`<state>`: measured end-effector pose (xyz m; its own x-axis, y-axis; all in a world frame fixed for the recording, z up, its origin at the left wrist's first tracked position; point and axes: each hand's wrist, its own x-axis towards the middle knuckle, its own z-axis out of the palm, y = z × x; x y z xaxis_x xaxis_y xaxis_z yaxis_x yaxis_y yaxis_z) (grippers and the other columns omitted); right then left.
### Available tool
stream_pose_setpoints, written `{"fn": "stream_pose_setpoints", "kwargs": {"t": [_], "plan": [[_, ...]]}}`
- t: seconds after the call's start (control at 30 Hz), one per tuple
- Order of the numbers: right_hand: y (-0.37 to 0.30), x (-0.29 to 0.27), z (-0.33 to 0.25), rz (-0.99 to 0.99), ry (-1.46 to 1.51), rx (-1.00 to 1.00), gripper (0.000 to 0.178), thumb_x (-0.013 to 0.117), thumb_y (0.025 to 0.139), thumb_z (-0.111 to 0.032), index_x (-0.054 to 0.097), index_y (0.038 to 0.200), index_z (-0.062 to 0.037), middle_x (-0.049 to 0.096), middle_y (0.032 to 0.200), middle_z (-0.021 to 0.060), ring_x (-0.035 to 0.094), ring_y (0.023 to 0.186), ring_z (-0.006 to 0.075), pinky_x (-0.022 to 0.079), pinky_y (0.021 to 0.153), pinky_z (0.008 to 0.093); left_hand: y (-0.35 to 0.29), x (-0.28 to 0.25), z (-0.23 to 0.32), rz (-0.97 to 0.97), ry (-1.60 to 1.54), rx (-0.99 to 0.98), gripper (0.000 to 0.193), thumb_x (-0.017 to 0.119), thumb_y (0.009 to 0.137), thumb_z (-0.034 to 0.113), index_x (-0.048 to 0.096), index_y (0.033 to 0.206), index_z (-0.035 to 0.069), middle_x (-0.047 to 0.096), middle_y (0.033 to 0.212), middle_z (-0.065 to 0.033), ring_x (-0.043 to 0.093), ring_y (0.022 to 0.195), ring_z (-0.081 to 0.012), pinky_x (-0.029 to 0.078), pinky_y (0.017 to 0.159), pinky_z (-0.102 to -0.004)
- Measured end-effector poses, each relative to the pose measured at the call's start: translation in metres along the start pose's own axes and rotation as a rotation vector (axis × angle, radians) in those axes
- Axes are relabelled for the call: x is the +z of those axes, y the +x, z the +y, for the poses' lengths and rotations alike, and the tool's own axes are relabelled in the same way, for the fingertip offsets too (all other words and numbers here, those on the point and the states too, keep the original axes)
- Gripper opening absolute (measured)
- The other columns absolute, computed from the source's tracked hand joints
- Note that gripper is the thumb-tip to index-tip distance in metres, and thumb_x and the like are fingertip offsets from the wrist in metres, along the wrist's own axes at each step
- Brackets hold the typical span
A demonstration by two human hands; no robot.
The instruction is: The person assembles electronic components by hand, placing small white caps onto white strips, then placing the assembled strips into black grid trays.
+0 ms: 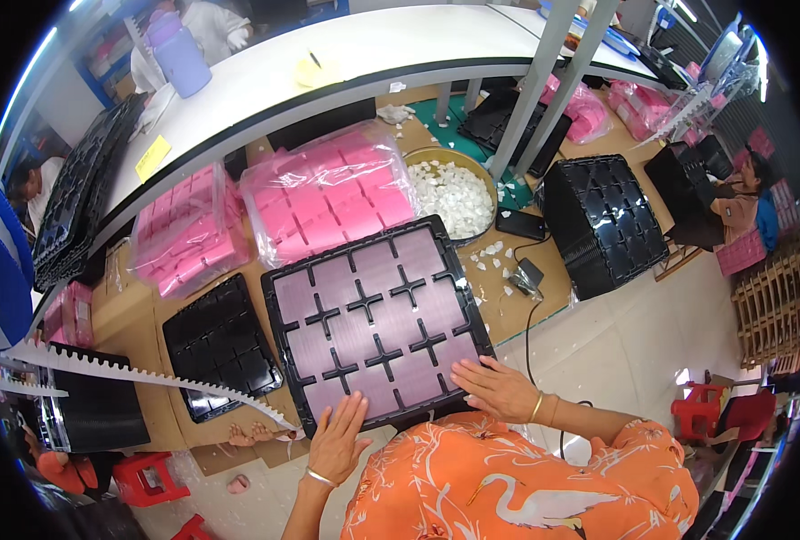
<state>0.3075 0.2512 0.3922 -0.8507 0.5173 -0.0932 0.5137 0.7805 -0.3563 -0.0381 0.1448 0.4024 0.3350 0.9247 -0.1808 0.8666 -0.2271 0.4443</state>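
Note:
In front of me lies a black plastic tray (286,351) with cross-shaped dividers, its compartments lined with mauve sheets. My left hand (338,439) rests at its near left edge, fingers stretched out over a mauve section. Flat on the near right corner is my right hand (497,389), fingers extended and touching the tray. Neither hand holds anything. Beyond the tray sit plastic-wrapped pink slotted sheets (328,193) and a second pink bundle (188,229). A round tub (418,160) of white scraps stands behind the tray's far right corner.
A smaller stack of black trays (222,346) lies left, a taller stack (602,225) right. A phone (520,223) and a cabled adapter (528,277) lie near the tub. A white shelf (265,63) on grey posts spans the back. Another person (742,202) is at far right.

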Motion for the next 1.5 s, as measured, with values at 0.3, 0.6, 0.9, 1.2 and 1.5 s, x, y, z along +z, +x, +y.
{"fn": "stream_pose_setpoints", "kwargs": {"t": [0.3, 0.6, 0.9, 1.2, 1.5], "plan": [[0.025, -0.01, 0.001, 0.458, 0.123, 0.287, 0.073, 0.071, 0.085, -0.022, 0.036, 0.145, 0.0009, 0.037, 0.149, 0.0246, 0.033, 0.14, 0.041, 0.027, 0.115, 0.0442, -0.017, 0.006, -0.02, 0.662, 0.051, -0.415, 0.065, 0.067, 0.085, 0.024, 0.043, 0.142, 0.004, 0.044, 0.141, -0.0207, 0.039, 0.131, -0.0369, 0.022, 0.11, -0.0522], [0.026, 0.036, 0.028, 0.467, 0.645, 0.444, 0.09, 0.061, 0.089, -0.02, 0.002, 0.152, 0.0054, 0.016, 0.157, 0.0293, 0.015, 0.148, 0.0386, 0.013, 0.119, 0.0398, -0.007, 0.056, -0.051, 0.709, -0.658, -0.486, 0.08, 0.059, 0.092, 0.028, 0.016, 0.152, -0.002, 0.036, 0.149, -0.0288, 0.039, 0.136, -0.0397, 0.031, 0.112, -0.039], [0.014, 0.038, 0.05, 0.51, 0.621, 0.467, 0.077, 0.051, 0.077, 0.004, 0.023, 0.149, 0.0062, 0.047, 0.141, 0.0266, 0.048, 0.131, 0.0379, 0.034, 0.111, 0.0386, -0.025, 0.028, -0.006, 0.457, -0.262, -0.33, 0.081, 0.065, 0.083, 0.018, 0.025, 0.153, 0.006, 0.021, 0.16, -0.0156, 0.016, 0.149, -0.0337, 0.008, 0.115, -0.0587], [0.065, -0.159, -0.09, 0.482, 1.363, 0.185, 0.097, 0.072, 0.075, 0.002, 0.015, 0.153, 0.0017, 0.056, 0.126, 0.0189, 0.059, 0.115, 0.0232, 0.048, 0.097, 0.0338, -0.028, 0.034, -0.005, 0.922, -0.179, -0.154, 0.066, 0.063, 0.068, -0.003, 0.054, 0.134, 0.002, 0.055, 0.137, -0.0168, 0.051, 0.13, -0.0328, 0.033, 0.107, -0.0526], [0.127, -0.132, -0.111, 0.07, 1.399, -0.115, 0.058, 0.059, 0.092, 0.0, 0.037, 0.145, 0.0002, 0.054, 0.13, 0.015, 0.059, 0.097, 0.0128, 0.051, 0.085, 0.0282, -0.2, 0.084, -0.038, 1.533, -0.739, -0.946, 0.028, 0.069, 0.092, 0.017, 0.064, 0.109, -0.005, 0.066, 0.096, -0.0075, 0.061, 0.094, -0.016, 0.048, 0.089, -0.0325]]}}
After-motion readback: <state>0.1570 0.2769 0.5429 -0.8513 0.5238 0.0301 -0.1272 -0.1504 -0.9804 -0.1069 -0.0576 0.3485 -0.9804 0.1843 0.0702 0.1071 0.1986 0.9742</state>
